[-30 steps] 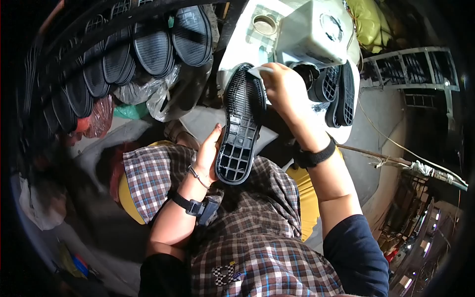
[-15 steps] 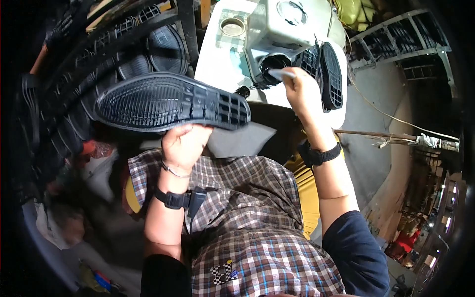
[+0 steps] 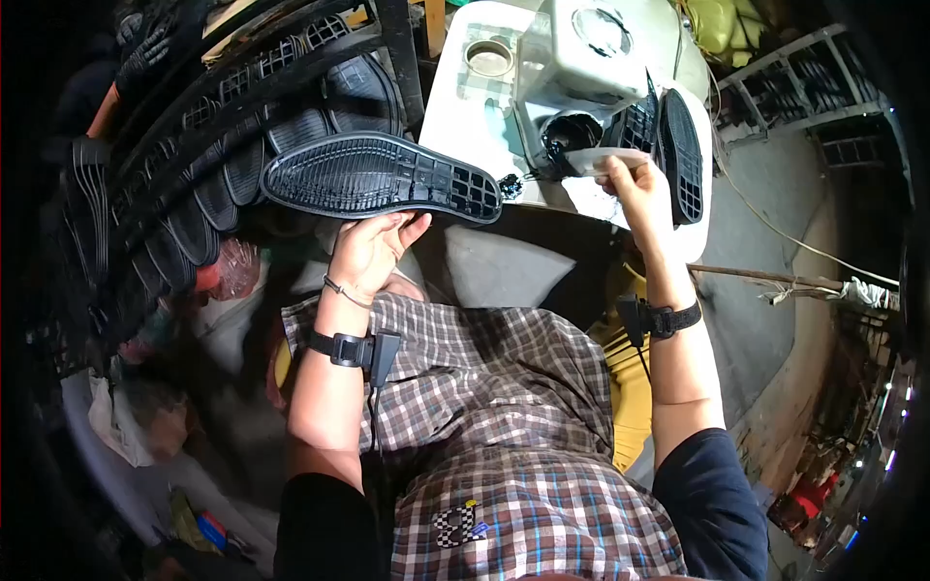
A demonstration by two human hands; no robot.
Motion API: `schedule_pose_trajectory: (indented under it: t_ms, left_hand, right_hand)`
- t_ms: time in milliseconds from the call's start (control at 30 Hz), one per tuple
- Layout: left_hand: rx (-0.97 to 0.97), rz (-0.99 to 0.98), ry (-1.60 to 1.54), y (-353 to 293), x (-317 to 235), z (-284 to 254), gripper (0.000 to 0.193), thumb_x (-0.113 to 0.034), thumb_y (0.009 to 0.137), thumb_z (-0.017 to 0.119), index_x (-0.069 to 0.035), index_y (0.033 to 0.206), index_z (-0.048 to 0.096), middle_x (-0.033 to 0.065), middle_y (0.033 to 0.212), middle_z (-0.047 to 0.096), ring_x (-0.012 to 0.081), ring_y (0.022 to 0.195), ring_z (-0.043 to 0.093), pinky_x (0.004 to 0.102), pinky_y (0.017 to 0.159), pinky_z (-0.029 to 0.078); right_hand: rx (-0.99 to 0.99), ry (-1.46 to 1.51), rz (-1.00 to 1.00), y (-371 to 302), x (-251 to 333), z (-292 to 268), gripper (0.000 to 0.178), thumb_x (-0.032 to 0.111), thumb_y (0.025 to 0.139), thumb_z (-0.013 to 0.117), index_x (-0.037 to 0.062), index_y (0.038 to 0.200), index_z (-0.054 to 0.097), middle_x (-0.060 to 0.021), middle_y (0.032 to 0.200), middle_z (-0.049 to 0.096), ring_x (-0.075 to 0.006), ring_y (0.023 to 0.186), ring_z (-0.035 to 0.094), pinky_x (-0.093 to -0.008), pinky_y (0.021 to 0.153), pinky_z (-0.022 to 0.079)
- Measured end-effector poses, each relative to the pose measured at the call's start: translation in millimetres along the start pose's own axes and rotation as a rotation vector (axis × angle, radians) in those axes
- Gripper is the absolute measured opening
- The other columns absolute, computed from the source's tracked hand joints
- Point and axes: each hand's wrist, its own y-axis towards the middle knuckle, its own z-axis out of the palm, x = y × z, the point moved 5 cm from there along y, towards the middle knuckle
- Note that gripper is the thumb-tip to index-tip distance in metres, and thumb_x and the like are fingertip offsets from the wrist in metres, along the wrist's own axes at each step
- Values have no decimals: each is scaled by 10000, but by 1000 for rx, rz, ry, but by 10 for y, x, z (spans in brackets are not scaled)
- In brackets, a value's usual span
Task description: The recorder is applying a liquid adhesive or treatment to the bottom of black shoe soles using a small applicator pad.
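A black shoe sole is tilted up ahead of me, its hollow, ribbed and gridded face towards me. My left hand grips its lower edge, fingers behind and below it. My right hand pinches a thin, pale, flat strip. That strip lies beside the dark, sticky-coated opening of a white plastic container. Two more black soles lean to the right of the container.
The container stands on a white tabletop, with a round metal tin set in it. A dark rack holds several soles on the left. Grey sheet material lies by my lap. A pole sticks out on the right.
The strip in my right hand has swung to lie level beside the opening. The sole in my left hand has shifted a little to the right and up.
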Motion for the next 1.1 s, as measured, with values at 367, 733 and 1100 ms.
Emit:
schedule_pose_trajectory:
  t_ms: [367, 733, 1100]
  left_hand:
    - [161, -19, -176, 37, 110, 72, 343, -84, 935, 440, 33, 1250, 509, 179, 1282, 543, 334, 1226, 503, 504, 992, 479]
    - [137, -211, -392, 30, 123, -94, 686, -560, 903, 415, -24, 1330, 451, 202, 1365, 474, 415, 1230, 477, 621, 945, 447]
    - [179, -248, -410, -15, 230, -6, 682, -544, 901, 423, -3, 1315, 463, 216, 1301, 532, 414, 1149, 542, 586, 866, 500]
  right_hand:
    - [-35, 416, 393, -158, -186, 70, 300, 232, 944, 599, -51, 1043, 601, -112, 874, 672, -141, 716, 660, -234, 646, 539]
    - [-132, 798, 447, -146, -437, -46, 198, 174, 937, 590, 5, 1040, 569, -85, 907, 654, -175, 746, 680, -259, 664, 581]
    - [-69, 832, 508, -144, -670, -26, 169, 153, 932, 574, 9, 1020, 564, -104, 886, 654, -191, 764, 673, -270, 655, 573]
